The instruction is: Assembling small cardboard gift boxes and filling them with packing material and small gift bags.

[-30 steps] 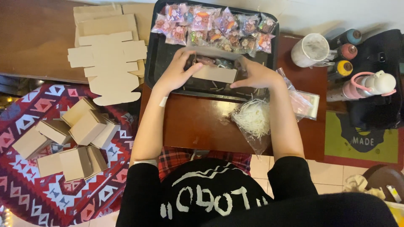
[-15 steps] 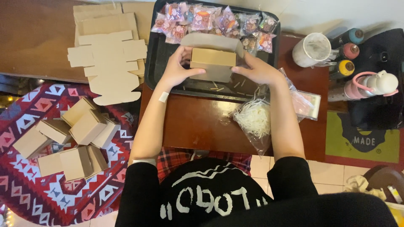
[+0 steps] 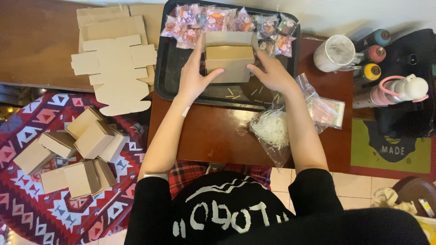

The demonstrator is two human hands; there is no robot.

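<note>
Since the earlier frame the cardboard box (image 3: 229, 61) has come up off the black tray (image 3: 164, 81) floor and now stands higher, lid flap open toward the sweet packets (image 3: 213, 18) at the tray's far edge; our left hand (image 3: 194, 77) grips its left wall, thumb on the front face; our right hand (image 3: 271, 75) pinches the right wall. We judge the box light, thin-walled, easily dented, so hold near the corners and folds; shredded paper (image 3: 271, 128) lies just off the tray's near edge.
</note>
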